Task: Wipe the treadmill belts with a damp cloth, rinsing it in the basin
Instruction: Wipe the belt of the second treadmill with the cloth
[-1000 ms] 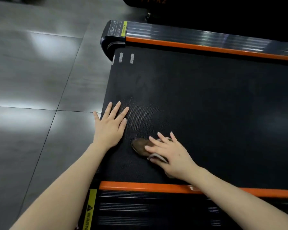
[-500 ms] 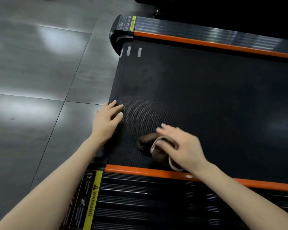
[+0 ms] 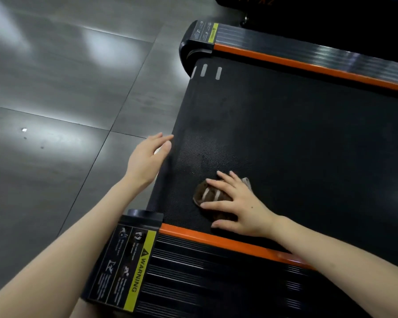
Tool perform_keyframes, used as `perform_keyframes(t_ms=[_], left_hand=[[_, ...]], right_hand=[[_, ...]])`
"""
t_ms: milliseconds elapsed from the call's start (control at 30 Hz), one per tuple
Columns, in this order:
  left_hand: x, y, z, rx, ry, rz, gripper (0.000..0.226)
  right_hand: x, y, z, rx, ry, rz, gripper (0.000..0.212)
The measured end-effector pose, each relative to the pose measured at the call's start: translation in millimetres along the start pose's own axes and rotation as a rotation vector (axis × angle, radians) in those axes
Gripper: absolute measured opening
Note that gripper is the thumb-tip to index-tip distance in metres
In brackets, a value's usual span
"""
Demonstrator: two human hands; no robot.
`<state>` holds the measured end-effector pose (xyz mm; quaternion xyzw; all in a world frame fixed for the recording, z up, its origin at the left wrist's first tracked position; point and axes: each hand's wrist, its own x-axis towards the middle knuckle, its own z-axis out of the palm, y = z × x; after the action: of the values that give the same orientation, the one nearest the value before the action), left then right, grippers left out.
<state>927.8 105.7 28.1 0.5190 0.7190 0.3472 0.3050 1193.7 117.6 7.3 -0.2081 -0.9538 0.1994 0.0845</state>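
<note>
A black treadmill belt [image 3: 296,138] fills the right of the head view. A small brown cloth with pale stripes [image 3: 205,195] lies on the belt near its rear end, close to the near orange rail. My right hand [image 3: 237,203] presses flat on the cloth with fingers spread; most of the cloth is hidden under the palm. My left hand [image 3: 147,157] is at the belt's rear left edge with fingers straight and relaxed, holding nothing; whether it touches the belt is unclear. No basin is in view.
Orange-trimmed side rails run along the near side [image 3: 228,243] and far side [image 3: 308,65] of the belt. A yellow warning label [image 3: 138,267] sits on the near rail's end cap. Grey glossy floor tiles [image 3: 55,88] spread to the left. Another dark machine [image 3: 331,12] stands beyond.
My left hand has drawn back off the belt to its rear edge. My right hand, which had its fingers hooked in the cloth, now presses it flat a little farther from the near rail.
</note>
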Motion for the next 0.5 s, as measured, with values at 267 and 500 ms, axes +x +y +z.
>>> perform_keyframes(t_ms=[267,500], left_hand=[[0,-5,7,-0.081,-0.077,-0.149,0.039],[-8,-1,44,-0.266,-0.112,-0.300,0.062]], right_hand=[[44,-26,12,0.055,-0.030,-0.100,0.030],[-6,-4,1,0.045,-0.066,-0.185,0.027]])
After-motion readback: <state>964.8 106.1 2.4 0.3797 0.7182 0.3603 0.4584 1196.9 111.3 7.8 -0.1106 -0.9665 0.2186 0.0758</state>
